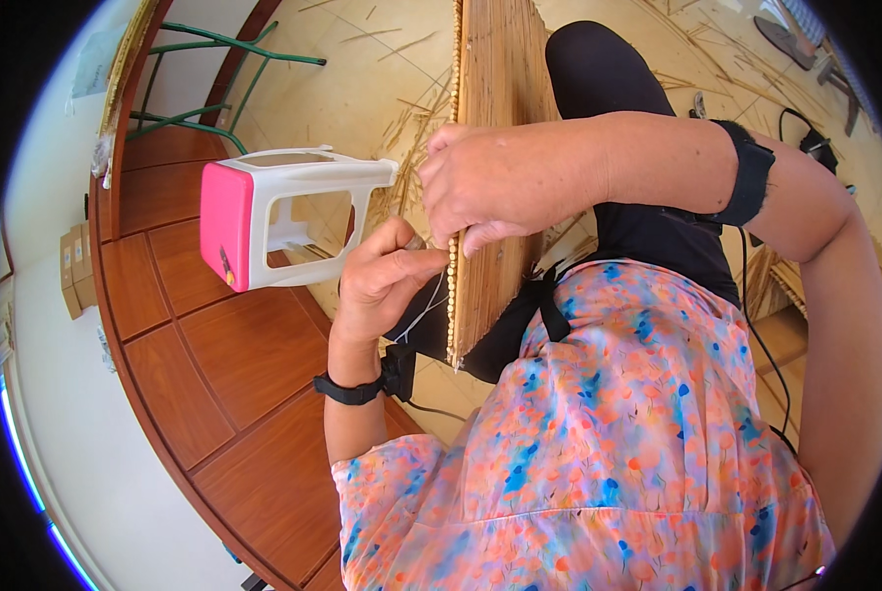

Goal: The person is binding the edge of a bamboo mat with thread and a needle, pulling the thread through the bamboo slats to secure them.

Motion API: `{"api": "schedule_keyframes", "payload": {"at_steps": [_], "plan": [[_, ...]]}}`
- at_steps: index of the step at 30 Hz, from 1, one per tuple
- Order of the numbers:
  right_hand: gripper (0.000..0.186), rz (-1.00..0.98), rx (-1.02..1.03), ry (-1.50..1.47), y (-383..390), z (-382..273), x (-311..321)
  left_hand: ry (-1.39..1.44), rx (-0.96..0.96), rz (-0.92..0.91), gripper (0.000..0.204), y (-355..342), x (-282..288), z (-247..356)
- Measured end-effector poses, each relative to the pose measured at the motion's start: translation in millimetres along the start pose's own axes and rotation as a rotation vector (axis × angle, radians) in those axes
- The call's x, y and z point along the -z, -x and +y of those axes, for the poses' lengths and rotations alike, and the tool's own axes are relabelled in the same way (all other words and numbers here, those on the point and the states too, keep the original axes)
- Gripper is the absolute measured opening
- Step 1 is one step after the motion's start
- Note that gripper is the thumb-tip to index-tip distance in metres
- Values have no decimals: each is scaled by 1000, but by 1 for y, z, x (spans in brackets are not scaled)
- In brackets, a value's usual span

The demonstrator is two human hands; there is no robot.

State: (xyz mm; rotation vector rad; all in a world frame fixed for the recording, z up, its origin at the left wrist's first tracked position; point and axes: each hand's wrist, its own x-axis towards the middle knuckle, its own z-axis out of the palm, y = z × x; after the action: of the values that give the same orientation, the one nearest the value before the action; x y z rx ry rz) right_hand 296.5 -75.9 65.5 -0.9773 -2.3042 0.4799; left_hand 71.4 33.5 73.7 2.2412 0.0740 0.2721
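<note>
A stiff panel of straw-coloured stalks (pixel 493 305) stands on edge across my lap, its long side lined with a row of small bead-like stalk ends. My right hand (pixel 490 182) lies over that edge with its fingers curled down, gripping the panel. Just below it, my left hand (pixel 387 276) is closed in a pinch at the same edge, thumb and forefinger together. A thin white string (pixel 423 317) runs down from the left fingertips toward my lap. The exact spot where the fingertips meet the edge is partly hidden.
To the left stands a white stool frame with a pink seat (pixel 226 212); a small yellow-handled tool (pixel 227 268) lies against the pink. Reddish-brown wooden panelling (pixel 234 374) curves behind it. Green metal legs (pixel 229 41) are at upper left. Loose stalks (pixel 407 128) litter the tiled floor.
</note>
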Motion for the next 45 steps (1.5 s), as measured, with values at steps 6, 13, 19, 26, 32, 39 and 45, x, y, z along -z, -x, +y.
{"api": "schedule_keyframes", "payload": {"at_steps": [6, 13, 19, 26, 32, 39, 45], "plan": [[14, 2, -1, -1, -3, 0, 0, -72, -33, 17, 21, -4, 2, 5], [13, -1, -16, 4, -4, 0, 1, 7, 15, -6, 21, -1, 5, -4], [12, -13, -24, 4, -4, -1, 1, 85, 43, -24, 27, 2, 4, -7], [12, -8, -14, 0, -3, 0, 0, 282, 96, -61, 27, 8, 1, -25], [13, -35, -26, 0, -2, -2, 3, 357, 90, -18, 22, 4, -5, -24], [16, -95, -49, 39, -8, -2, 3, 147, 20, 25, 18, 2, 0, -11], [16, -68, -36, 27, -8, -1, 1, 78, 1, 19, 17, -1, 3, -9]]}}
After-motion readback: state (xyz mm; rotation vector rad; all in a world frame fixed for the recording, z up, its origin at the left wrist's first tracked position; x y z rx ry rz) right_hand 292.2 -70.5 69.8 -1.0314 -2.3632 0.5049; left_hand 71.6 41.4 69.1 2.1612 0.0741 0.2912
